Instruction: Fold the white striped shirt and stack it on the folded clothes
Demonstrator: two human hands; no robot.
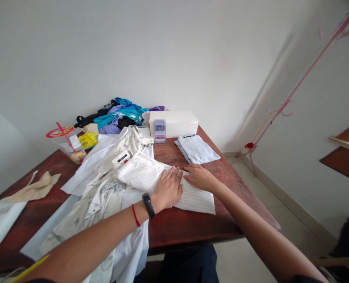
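A white pin-striped shirt (144,171), folded into a long rectangle, lies on the dark wooden table (177,228). My left hand (168,188) rests flat on its middle with fingers spread; a black band and a red string are on that wrist. My right hand (200,177) lies flat on the shirt's right part, fingers stretched out toward the left hand. Neither hand holds anything.
A folded pale blue garment (196,149) lies beyond my hands beside a white box (177,122). Unfolded white clothes (103,188) spread at left, coloured clothes (121,116) are piled at the back, and a plastic cup with a red lid (69,145) stands nearby. The floor drops off at right.
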